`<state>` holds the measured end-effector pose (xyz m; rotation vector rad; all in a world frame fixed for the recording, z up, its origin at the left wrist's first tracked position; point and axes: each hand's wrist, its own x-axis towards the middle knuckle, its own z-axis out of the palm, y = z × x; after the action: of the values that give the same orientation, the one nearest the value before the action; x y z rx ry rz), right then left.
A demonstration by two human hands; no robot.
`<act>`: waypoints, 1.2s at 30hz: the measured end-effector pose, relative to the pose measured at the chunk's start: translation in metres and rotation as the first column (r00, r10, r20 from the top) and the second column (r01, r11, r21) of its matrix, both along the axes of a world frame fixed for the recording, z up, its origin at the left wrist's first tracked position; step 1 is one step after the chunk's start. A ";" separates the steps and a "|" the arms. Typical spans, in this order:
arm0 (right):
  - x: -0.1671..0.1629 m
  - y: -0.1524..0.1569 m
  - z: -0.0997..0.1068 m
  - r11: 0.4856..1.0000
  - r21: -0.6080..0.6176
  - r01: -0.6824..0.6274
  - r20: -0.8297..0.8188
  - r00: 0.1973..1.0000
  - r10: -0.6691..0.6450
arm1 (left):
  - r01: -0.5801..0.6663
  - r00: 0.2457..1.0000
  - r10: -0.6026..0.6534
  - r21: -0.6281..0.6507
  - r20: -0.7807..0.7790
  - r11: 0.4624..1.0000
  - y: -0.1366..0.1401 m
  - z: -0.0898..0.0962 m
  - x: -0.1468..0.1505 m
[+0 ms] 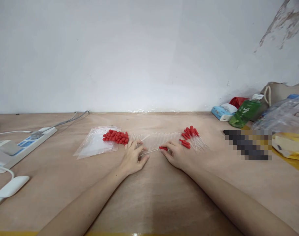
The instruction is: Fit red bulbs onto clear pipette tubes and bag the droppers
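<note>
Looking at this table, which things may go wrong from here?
The clear tubes beside the left hand lie side by side, so a brush might roll them. The heaped red pieces next to that hand could scatter if bumped. The fanned red-ended tubes near the right hand might get knocked askew.

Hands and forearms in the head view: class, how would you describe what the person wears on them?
Nothing worn shows. The left forearm and right forearm are bare up to the picture's bottom edge, with no sleeve in sight. The left hand and right hand are ungloved, and neither wrist shows a watch or bracelet.
</note>
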<state>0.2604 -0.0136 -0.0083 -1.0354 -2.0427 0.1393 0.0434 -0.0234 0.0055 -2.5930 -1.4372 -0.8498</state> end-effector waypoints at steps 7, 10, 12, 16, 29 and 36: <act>-0.001 0.001 -0.003 1.000 0.004 -0.013 0.035 0.999 0.013 | -0.026 0.999 0.027 -0.031 0.018 0.999 0.009 -0.006 0.021; -0.001 0.002 -0.004 0.999 -0.010 -0.041 0.040 0.998 0.041 | -0.005 0.999 0.006 -0.034 0.038 0.999 0.011 -0.009 0.021; -0.001 0.002 -0.004 0.998 -0.019 -0.054 0.051 0.997 0.055 | 0.012 0.999 -0.011 -0.041 0.033 0.999 0.010 -0.011 0.021; -0.001 0.002 -0.005 0.999 -0.009 -0.051 0.082 0.995 0.052 | 0.052 0.999 -0.052 -0.075 0.003 0.996 0.005 -0.008 0.019; -0.002 -0.001 0.002 0.994 -0.028 -0.109 -0.009 0.994 0.109 | 0.116 0.991 -0.106 -0.138 0.076 0.984 0.007 -0.002 0.015; -0.004 -0.011 0.014 0.979 -0.080 -0.185 -0.053 0.982 0.182 | 0.212 0.963 -0.183 -0.130 0.199 0.969 0.009 -0.007 0.013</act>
<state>0.2563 -0.0245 0.0062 -0.8847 -2.1043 0.3449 0.0560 -0.0146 -0.0018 -2.8774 -1.3476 -1.0736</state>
